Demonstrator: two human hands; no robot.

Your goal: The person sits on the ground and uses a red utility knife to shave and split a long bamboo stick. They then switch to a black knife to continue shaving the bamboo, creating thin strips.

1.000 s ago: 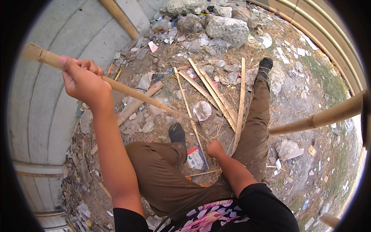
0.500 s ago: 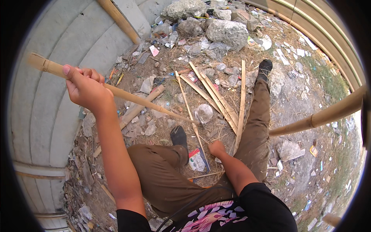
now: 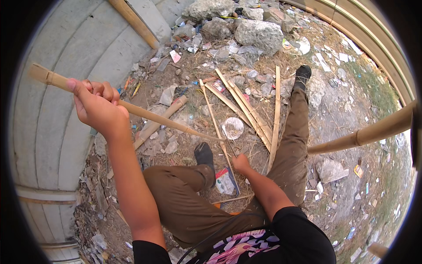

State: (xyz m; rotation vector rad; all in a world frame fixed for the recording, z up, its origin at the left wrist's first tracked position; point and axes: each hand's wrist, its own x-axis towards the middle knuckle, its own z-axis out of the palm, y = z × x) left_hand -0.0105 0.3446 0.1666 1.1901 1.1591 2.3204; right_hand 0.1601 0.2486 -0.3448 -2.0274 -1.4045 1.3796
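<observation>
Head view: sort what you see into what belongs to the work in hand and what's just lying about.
Work in hand:
- bamboo piece, held in the left hand
- thin dark object, apparently gripped by the right hand; kind unclear
- split bamboo strips between the legs, probably

Just lying about:
- large pale rock
- pink scrap
- white round piece

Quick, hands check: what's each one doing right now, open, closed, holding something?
Left hand: closed, holding a long bamboo piece.
Right hand: closed, seemingly on a thin dark tool; its kind can't be told.
</observation>
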